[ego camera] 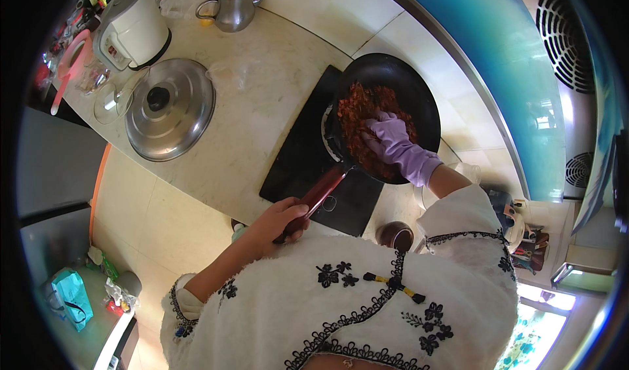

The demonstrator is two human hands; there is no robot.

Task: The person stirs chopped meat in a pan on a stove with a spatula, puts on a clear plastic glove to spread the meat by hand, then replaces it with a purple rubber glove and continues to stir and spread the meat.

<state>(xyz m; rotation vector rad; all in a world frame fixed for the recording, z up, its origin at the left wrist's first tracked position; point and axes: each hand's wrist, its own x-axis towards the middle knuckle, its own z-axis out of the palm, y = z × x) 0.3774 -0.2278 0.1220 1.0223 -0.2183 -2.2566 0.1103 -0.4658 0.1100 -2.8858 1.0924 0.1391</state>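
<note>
My left hand (290, 218) is bare and closed around the dark red handle (322, 193) of a black wok (422, 90). The wok sits tilted over a black glass cooktop (295, 163). Inside it lies a heap of red, chopped, sauce-coated food (361, 104). My right hand (390, 136), in a purple rubber glove, is down in the food; its fingertips are partly hidden, and I cannot tell whether it grips any of it.
A domed metal lid (182, 109) lies on the counter left of the cooktop, near a white electric kettle (140, 26) and a metal teapot (235, 6). A brown jar (395, 235) stands close to my body. The range hood (491, 60) overhangs the right side.
</note>
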